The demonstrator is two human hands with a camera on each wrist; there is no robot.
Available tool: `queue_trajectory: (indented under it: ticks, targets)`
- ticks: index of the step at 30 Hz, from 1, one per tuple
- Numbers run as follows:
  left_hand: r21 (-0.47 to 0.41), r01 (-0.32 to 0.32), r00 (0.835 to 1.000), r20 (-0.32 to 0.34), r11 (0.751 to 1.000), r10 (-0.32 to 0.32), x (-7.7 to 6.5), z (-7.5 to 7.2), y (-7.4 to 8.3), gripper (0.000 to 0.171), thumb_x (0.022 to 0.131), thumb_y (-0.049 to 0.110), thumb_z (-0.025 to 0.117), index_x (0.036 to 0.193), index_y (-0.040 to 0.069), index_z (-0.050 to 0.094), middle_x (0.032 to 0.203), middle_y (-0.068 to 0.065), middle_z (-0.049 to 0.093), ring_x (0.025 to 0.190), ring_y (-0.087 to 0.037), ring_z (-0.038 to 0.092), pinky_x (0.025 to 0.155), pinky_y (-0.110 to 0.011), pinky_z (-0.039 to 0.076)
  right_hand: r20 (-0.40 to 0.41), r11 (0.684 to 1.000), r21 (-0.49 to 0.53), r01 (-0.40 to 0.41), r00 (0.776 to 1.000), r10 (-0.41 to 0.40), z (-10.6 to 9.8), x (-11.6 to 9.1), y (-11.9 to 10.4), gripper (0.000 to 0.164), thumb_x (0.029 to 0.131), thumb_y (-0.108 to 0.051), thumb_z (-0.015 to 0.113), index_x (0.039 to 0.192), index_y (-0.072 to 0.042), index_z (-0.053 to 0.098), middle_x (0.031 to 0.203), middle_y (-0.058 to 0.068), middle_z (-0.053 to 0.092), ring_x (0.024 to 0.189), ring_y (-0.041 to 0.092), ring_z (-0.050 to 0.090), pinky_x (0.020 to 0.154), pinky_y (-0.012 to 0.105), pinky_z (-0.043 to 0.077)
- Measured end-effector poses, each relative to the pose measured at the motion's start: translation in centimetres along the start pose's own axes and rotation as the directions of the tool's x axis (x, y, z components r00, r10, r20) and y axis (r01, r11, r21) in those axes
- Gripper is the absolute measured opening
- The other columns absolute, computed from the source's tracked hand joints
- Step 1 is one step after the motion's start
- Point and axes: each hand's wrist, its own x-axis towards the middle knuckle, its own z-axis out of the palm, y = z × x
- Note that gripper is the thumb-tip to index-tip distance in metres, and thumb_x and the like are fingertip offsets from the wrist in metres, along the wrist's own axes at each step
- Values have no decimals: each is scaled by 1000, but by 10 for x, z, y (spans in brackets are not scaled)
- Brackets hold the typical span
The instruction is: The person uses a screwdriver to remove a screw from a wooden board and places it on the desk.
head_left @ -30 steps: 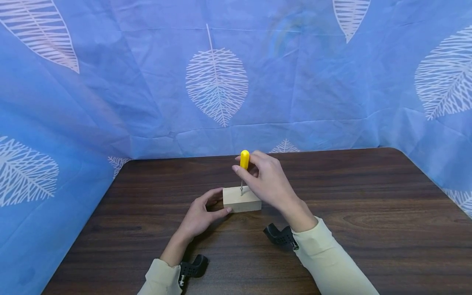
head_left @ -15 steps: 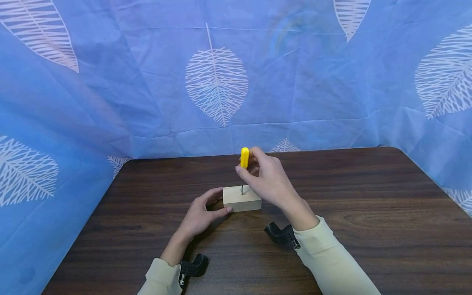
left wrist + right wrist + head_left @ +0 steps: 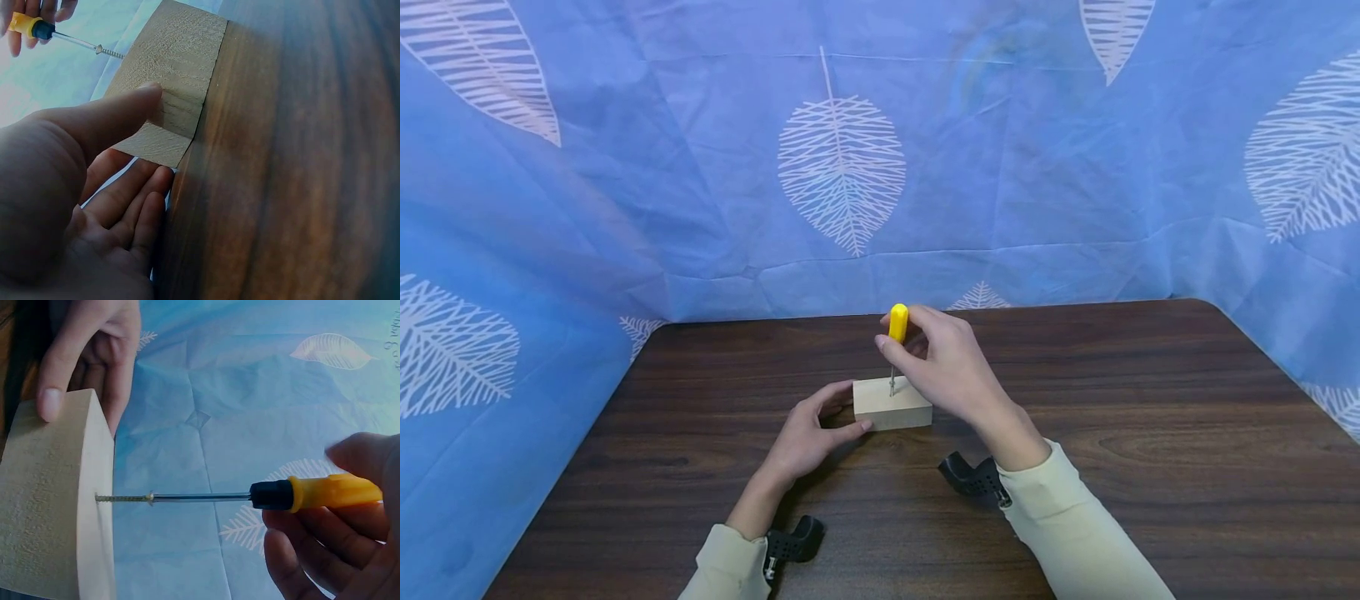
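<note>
A pale wooden block (image 3: 892, 417) lies on the table, its left end held by my left hand (image 3: 801, 442). The thumb presses its near face and the fingers are behind. A metal screw (image 3: 125, 499) stands upright in the block's top, much of its thread exposed in the right wrist view. On the screw head rests the tip of a screwdriver (image 3: 898, 323) with a yellow handle and black collar. My right hand (image 3: 955, 367) has its fingers around that handle, above the block. In the right wrist view the thumb (image 3: 356, 453) is lifted slightly off the handle.
The dark wood-grain table (image 3: 662, 500) spreads around the block. Behind it hangs a blue cloth (image 3: 715, 167) with white leaf prints. Black wrist mounts (image 3: 797, 540) jut out from both pale sleeves.
My right thumb and fingers shift slightly around the screwdriver handle, which rises a little and comes back down. The left hand and the block stay put.
</note>
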Motion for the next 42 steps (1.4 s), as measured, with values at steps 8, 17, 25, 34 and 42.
queue_trajectory:
  ticks: [8,17,25,34,42]
  targets:
    - [-8,-3,1000,1,1000,3,-1,-1,1,60,96,28,85,151,22,63,150,-5,67,142,-33,60,119,-64,44,-11,998,-41,40,999,-40,-2,1,0,32,100,-19,79,130,-8,74,101,4,72,79,15,63,71,26,57]
    - [-7,8,1000,-4,1000,-8,-1,-1,1,59,96,28,85,151,23,63,149,-5,67,142,-33,60,119,-63,45,0,996,40,-85,996,85,-4,1,0,28,97,-18,82,120,-9,70,108,6,77,87,17,73,83,37,63]
    - [-8,-2,1000,-1,1000,2,-1,0,1,59,96,28,85,150,22,63,149,-6,67,141,-35,61,118,-64,46,3,998,22,-57,998,56,-1,1,1,22,98,-23,83,116,-13,78,104,1,77,86,15,69,79,32,60]
    - [-16,15,1000,0,1000,-15,-1,-1,1,59,95,28,85,150,22,63,149,-6,67,140,-34,61,118,-63,46,23,999,16,-31,999,31,1,1,-1,23,102,-19,77,122,-10,73,108,4,77,91,15,70,83,32,61]
    - [-19,-5,1000,3,1000,5,-1,0,0,61,96,26,85,152,20,62,150,-7,67,141,-36,60,117,-63,47,-40,999,0,-48,998,48,-25,-2,6,38,103,-23,77,138,-11,72,102,5,79,84,17,72,77,31,61]
